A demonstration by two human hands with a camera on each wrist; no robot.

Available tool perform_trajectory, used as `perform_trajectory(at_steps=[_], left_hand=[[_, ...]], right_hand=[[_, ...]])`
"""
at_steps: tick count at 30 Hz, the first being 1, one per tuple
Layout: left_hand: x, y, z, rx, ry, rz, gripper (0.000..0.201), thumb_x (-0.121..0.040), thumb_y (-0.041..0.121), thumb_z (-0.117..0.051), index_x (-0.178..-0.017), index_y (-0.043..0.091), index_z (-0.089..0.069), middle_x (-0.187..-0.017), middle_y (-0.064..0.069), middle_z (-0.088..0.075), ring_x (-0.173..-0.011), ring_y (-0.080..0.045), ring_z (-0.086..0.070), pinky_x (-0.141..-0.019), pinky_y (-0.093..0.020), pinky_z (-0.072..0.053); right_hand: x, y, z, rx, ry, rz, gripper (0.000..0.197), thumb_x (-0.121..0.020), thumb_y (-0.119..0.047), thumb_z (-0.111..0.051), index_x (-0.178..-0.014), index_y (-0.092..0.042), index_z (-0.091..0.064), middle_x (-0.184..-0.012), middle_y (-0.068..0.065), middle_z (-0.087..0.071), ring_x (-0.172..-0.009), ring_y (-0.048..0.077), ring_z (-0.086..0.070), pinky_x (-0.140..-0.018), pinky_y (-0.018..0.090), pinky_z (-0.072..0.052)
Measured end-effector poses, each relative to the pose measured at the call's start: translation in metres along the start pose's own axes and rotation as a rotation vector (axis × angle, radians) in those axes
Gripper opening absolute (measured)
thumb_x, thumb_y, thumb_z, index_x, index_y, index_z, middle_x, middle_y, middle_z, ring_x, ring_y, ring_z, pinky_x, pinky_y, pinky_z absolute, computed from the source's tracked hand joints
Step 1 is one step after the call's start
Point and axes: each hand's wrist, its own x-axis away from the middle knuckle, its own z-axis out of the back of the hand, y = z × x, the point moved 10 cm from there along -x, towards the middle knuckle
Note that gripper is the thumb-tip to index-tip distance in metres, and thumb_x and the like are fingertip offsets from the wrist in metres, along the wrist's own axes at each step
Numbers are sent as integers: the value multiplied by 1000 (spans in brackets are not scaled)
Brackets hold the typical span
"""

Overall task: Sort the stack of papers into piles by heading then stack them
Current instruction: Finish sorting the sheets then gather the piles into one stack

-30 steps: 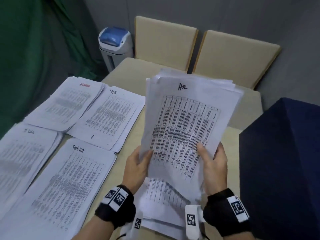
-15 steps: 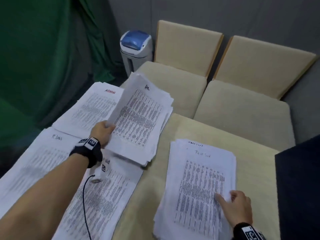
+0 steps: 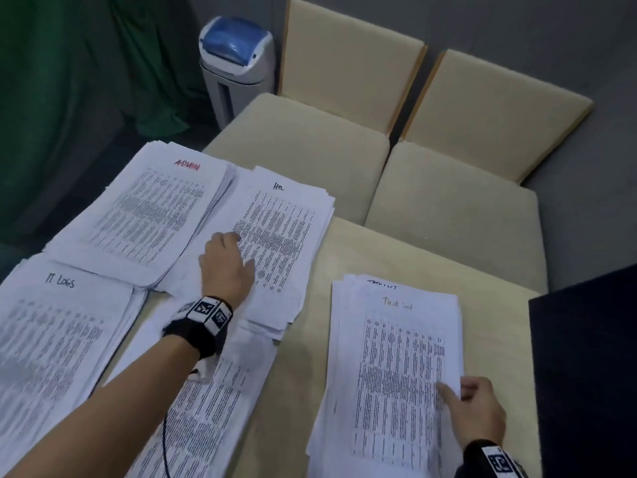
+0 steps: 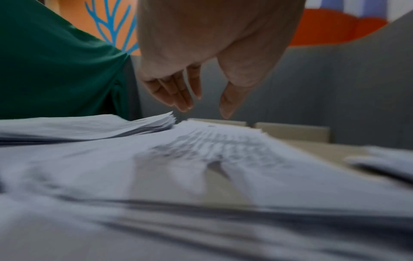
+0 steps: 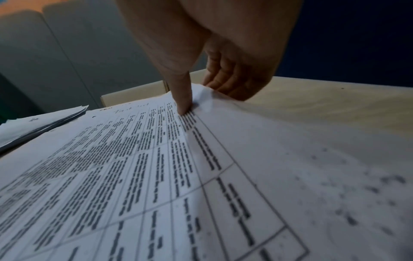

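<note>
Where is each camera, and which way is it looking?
Head: up high, looks down at the table, paper piles, both arms.
Left wrist: low over the HR pile, looks along the left hand, fingers relaxed.
Right wrist: low over the unsorted stack, right hand pinching its edge.
Shared: head and left wrist both show the HR pile.

So your unsorted stack (image 3: 389, 381) sits on the table's right side, white printed tables with a faint orange "Task list" heading on top, edges a bit fanned. Left of it you've got the HR pile (image 3: 275, 236), flat but messy. Beyond that, further left, the red-headed ADMIN pile (image 3: 148, 215). IT LOGS pile (image 3: 51, 339) lies nearest the left edge.
</note>
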Motion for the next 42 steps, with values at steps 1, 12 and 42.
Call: perform_trajectory(at_steps=[1, 12, 42], left_hand=[[9, 20, -7, 70, -31, -62, 42, -84, 15, -72, -119, 1, -54, -117, -18, -55, -107, -36, -53, -90, -46, -40], [134, 144, -130, 201, -492, -77, 31, -93, 30, -64, -114, 10, -54, -116, -6, -56, -102, -23, -57, -85, -31, -45], [143, 133, -144, -45, -331, 65, 62, -83, 41, -75, -119, -1, -46, -118, -14, -51, -109, -27, -51, -96, -32, -43]], right_hand=[[1, -1, 4, -25, 16, 29, 29, -76, -17, -87, -85, -12, -59, -73, 1, -61, -76, 31, -60, -76, 36, -44], [0, 25, 40, -138, -24, 173, 12, -97, -14, -59, -92, -14, -70, -76, 7, -68, -75, 30, -62, -69, 34, -47], [-5, 42, 8, -589, -265, 70, 15, -96, 0, -59, -98, -10, -69, -91, -2, -77, -88, 19, -71, -79, 30, -55]])
